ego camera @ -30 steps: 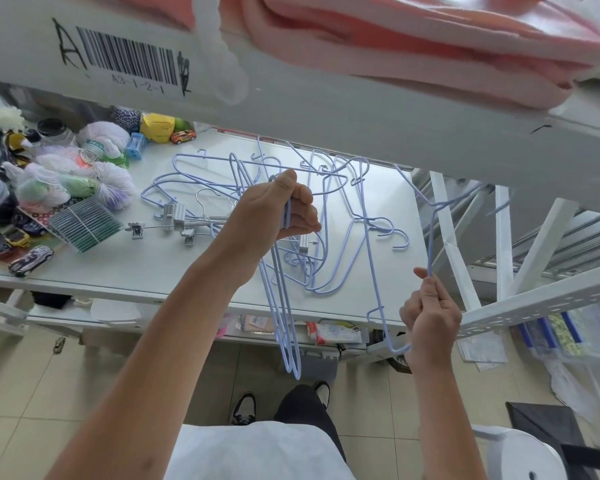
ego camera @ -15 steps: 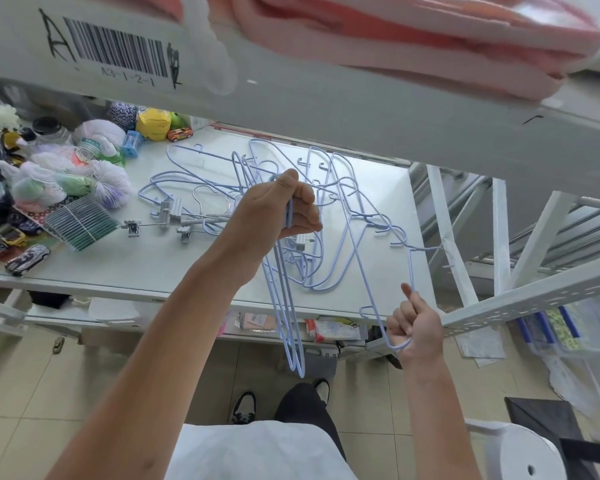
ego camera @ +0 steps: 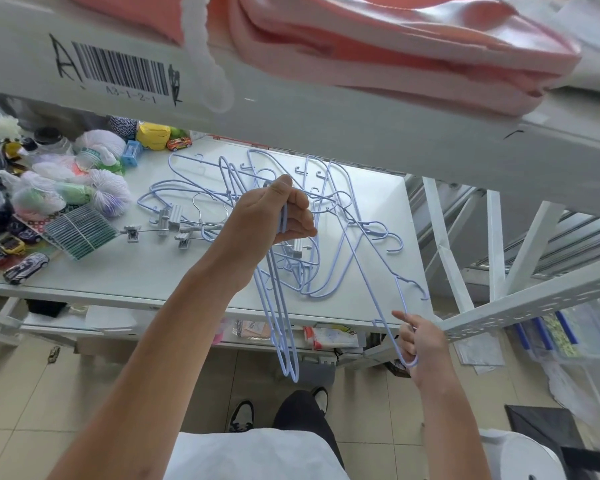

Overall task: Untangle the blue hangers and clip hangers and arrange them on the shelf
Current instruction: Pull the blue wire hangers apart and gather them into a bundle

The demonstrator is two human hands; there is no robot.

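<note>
A tangle of light blue wire hangers (ego camera: 329,216) lies on the white shelf (ego camera: 136,271), mixed with metal clip hangers (ego camera: 174,221) to the left of it. My left hand (ego camera: 274,216) is shut on a bunch of blue hangers (ego camera: 281,327) that hang down past the shelf's front edge. My right hand (ego camera: 418,344), low at the shelf's front right corner, grips one end of a single blue hanger (ego camera: 371,282) that stretches back into the tangle, its hook near the shelf's right edge.
Toy cars (ego camera: 25,268), a green comb pack (ego camera: 80,232), bagged goods (ego camera: 49,192) and bottles crowd the shelf's left part. An upper shelf beam (ego camera: 291,109) with pink cloth (ego camera: 395,43) hangs overhead. White rack struts (ego camera: 534,303) stand to the right. A white stool (ego camera: 520,459) sits bottom right.
My right hand has pulled the single blue hanger down and toward me, out from the right side. Its hook now lies at the shelf's right edge. My left hand has held still.
</note>
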